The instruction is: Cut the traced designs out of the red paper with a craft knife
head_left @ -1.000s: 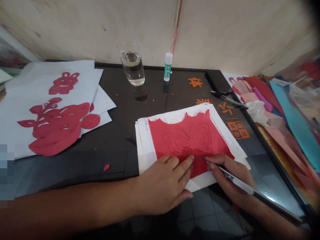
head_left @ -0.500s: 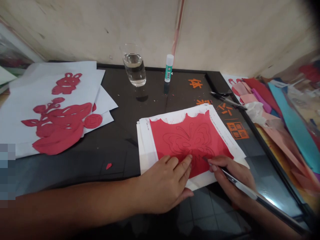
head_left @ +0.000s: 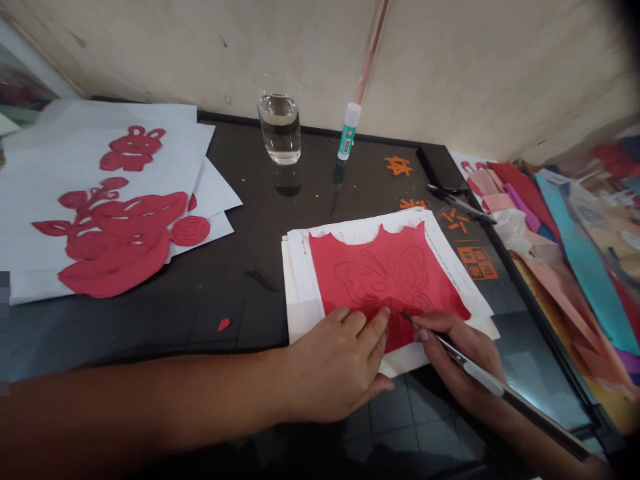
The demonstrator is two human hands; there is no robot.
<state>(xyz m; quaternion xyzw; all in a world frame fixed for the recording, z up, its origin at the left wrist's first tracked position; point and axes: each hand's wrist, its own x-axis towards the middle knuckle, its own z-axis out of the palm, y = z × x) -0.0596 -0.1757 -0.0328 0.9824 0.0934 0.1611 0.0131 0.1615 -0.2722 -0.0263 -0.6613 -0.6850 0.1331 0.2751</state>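
Hardly anything had shifted since a moment before: both hands stayed where they were on the red paper point(head_left: 385, 273), and only the knife tip had crept slightly along a drawn line. My left hand point(head_left: 335, 370) lay flat and open, fingers together, pressing down the paper's near edge. My right hand point(head_left: 460, 357) was closed around the craft knife point(head_left: 480, 377), its tip touching the butterfly outline just beside my left fingertips. That red paper rested on a stack of white sheets point(head_left: 300, 293) toward the near edge of the table point(head_left: 250, 220), right of the middle. At the far edge stood a glass of water point(head_left: 280, 127) with a glue stick point(head_left: 347, 131) near it. Red cut-outs point(head_left: 115, 240) lay on white paper by the left edge.
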